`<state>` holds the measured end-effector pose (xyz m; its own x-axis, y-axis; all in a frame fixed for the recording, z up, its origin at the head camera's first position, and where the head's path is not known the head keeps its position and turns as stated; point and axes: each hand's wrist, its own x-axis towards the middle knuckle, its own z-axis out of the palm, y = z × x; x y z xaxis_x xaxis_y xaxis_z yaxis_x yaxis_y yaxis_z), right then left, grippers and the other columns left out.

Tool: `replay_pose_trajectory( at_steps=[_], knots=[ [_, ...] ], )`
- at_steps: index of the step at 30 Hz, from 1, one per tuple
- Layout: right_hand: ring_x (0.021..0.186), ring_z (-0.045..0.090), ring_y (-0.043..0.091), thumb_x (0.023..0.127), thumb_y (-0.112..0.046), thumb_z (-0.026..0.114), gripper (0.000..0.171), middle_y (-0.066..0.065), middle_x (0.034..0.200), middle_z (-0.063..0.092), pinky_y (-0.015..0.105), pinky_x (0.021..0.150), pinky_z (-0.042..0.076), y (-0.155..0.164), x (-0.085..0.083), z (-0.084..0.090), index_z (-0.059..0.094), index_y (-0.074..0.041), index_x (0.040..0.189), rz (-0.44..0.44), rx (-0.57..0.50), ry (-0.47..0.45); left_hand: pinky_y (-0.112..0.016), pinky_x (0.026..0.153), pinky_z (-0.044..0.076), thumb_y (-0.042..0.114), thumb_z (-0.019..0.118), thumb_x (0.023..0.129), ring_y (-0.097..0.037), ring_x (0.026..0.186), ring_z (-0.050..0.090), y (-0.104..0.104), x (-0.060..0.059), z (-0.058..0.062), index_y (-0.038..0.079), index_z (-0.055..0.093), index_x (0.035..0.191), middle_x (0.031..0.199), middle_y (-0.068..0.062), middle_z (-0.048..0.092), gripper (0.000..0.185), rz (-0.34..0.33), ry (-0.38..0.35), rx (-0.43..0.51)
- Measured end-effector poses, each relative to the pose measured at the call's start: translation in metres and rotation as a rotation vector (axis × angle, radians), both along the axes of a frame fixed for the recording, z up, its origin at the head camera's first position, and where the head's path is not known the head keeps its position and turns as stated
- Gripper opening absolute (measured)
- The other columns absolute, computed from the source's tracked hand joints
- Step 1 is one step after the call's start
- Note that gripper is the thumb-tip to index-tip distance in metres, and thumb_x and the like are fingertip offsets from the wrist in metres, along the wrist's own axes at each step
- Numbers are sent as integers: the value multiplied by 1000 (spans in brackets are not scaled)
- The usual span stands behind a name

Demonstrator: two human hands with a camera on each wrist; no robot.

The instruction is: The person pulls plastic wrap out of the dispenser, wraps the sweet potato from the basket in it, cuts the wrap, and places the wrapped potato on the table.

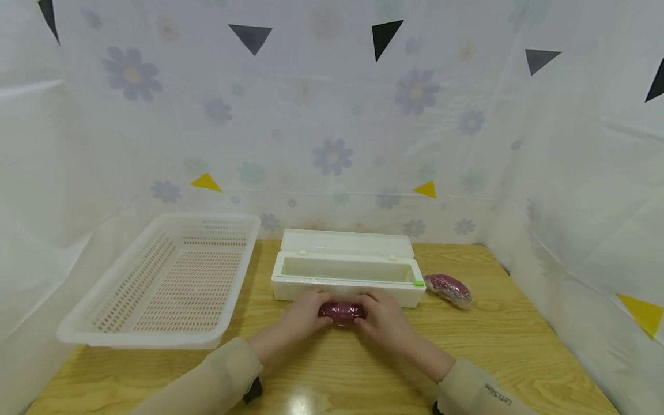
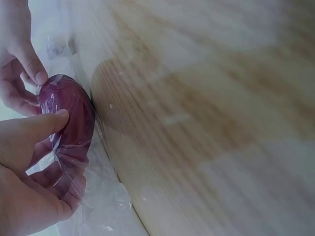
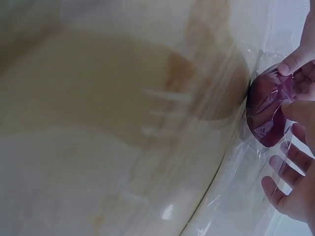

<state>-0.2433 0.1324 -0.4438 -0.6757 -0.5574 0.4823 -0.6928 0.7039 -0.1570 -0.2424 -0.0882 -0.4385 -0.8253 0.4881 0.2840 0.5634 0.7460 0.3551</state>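
A purple sweet potato (image 1: 342, 313) lies at the front of a white cling film dispenser (image 1: 349, 288), with clear film around it. My left hand (image 1: 303, 314) holds its left end; in the left wrist view the thumb presses on the skin of the sweet potato (image 2: 74, 105) and the fingers are behind film. At the other end, my right hand (image 1: 386, 321) grips it between thumb and fingers. From the right wrist, the right hand (image 3: 300, 182) shows several fingers spread behind the loose film (image 3: 236, 172).
The dispenser's lid (image 1: 344, 243) stands raised at the back, and a green slider (image 1: 418, 283) sits at its right end. Right of it lies another film-wrapped sweet potato (image 1: 449, 289). A white plastic basket (image 1: 236, 288) stands on the left of the wooden table (image 1: 519, 346).
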Motion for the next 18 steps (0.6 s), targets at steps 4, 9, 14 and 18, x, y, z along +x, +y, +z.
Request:
replay_pose_trajectory(
  at_steps=[4, 9, 14, 18],
  knots=[
    [103, 60, 22, 72, -22, 82, 39, 4, 112, 64, 39, 90, 48, 1, -3, 0, 67, -14, 107, -7, 9, 36, -38, 90, 48, 18, 76, 79, -24, 99, 60, 1, -2, 3, 8, 65, 109, 106, -9, 65, 33, -17, -5, 5],
    [103, 60, 21, 74, -23, 80, 39, 1, 112, 66, 41, 92, 46, 1, -6, 0, 67, -16, 110, -47, 28, 7, -39, 91, 47, 19, 74, 81, -26, 100, 61, 2, -2, 6, 6, 65, 112, 108, -11, 66, 34, -18, 3, 4],
    [101, 60, 21, 75, -24, 79, 39, 1, 111, 66, 41, 91, 46, 2, -11, 1, 67, -17, 111, -50, 36, -5, -37, 88, 49, 15, 73, 82, -23, 97, 62, 3, -3, 6, 4, 63, 107, 102, -9, 67, 30, -4, -34, 73],
    [99, 59, 20, 76, -25, 79, 38, 1, 109, 66, 41, 89, 47, 3, -15, 0, 67, -17, 111, -45, 44, 5, -33, 81, 50, 14, 75, 80, -19, 90, 62, 5, -4, 5, 7, 60, 97, 94, -6, 66, 24, 31, -54, 115]
  ],
)
